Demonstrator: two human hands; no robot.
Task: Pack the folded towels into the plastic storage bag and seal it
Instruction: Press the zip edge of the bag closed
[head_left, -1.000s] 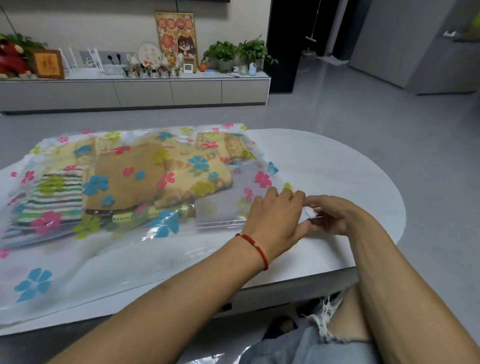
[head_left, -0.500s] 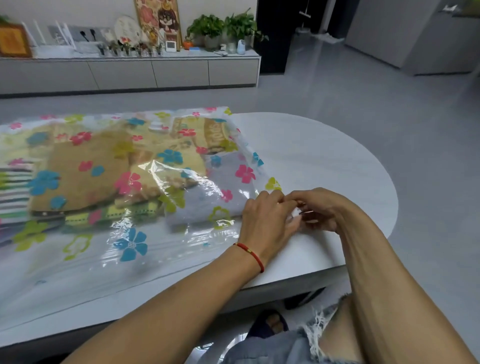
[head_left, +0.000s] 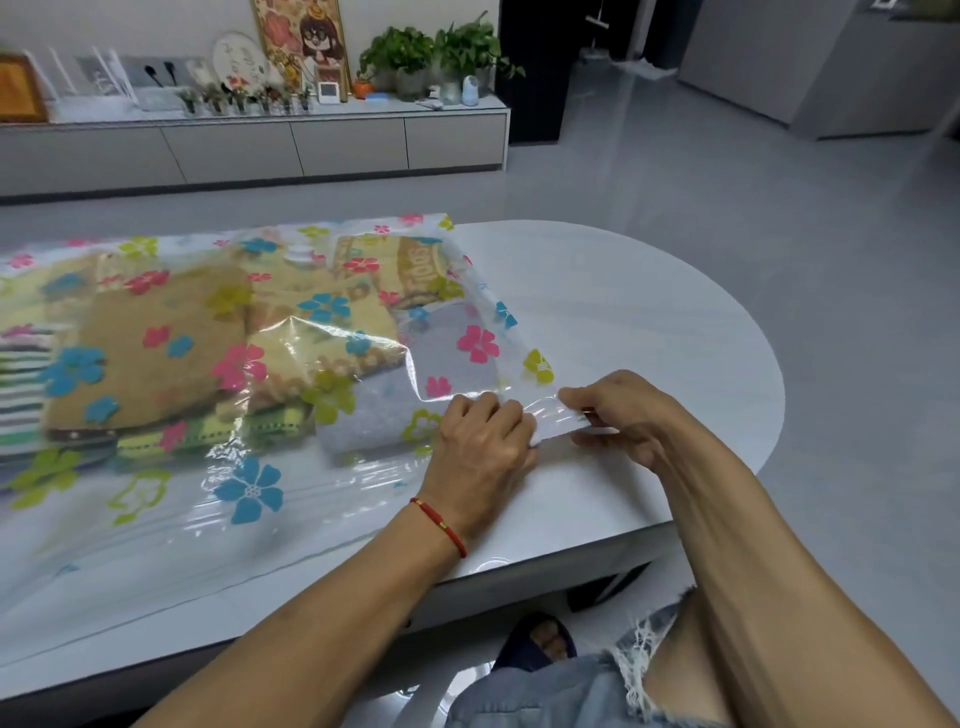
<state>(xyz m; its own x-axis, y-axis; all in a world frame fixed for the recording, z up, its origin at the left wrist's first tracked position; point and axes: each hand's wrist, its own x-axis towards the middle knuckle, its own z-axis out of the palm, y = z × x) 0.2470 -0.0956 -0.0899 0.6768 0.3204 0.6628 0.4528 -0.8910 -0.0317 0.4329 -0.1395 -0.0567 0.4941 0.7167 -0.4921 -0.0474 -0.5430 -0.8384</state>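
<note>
A clear plastic storage bag (head_left: 249, 493) printed with coloured flowers lies flat on the white table (head_left: 649, 332). Several folded towels (head_left: 156, 353) show through it: brown, yellow, striped and a grey one nearest the right corner. My left hand (head_left: 480, 447), with a red cord on the wrist, and my right hand (head_left: 623, 415) pinch the bag's near right corner between them. A short strip of the bag's edge is stretched and lifted slightly between the two hands.
The table's rounded right end and front edge are close to my hands. A long grey sideboard (head_left: 260, 150) with plants, a picture and small ornaments runs along the far wall. Grey floor (head_left: 727, 182) lies beyond. My knee and foot show under the table.
My hands have drawn slightly apart, so the bag's corner edge now shows stretched between them. The bag sits further left in view as my head turned.
</note>
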